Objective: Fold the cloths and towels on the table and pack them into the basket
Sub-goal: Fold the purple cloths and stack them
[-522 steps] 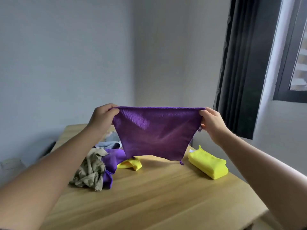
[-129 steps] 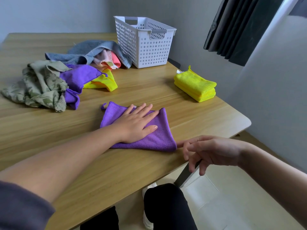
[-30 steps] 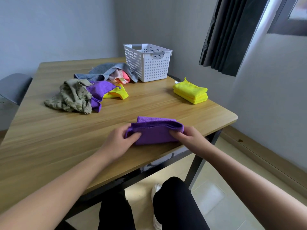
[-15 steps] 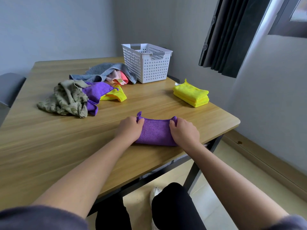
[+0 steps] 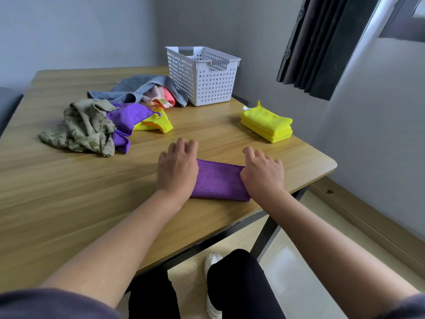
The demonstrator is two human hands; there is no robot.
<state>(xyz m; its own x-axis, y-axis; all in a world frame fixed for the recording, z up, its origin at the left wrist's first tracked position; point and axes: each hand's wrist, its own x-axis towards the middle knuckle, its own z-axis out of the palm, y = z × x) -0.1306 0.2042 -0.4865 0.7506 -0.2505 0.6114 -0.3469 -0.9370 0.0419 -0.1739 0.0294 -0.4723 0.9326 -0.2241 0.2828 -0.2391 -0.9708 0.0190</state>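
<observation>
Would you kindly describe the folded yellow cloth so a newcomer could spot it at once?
Start at the white perforated basket at the far end of the wooden table. To its right and nearer the viewer, by the table's right edge, sits the folded yellow cloth. Unlike the loose yellow cloth tucked against a loose purple cloth, it is a neat layered stack lying alone.

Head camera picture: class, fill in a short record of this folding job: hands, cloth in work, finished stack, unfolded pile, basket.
Hands: left hand and right hand press flat on the two ends of the purple cloth
Cloth in work: purple, folded into a strip near the front edge of the table
Finished stack: yellow cloths, folded, on the right
Unfolded pile: green cloth, grey towel and other crumpled pieces, left of the basket
Basket: white, at the far side, no cloth visible inside
</observation>
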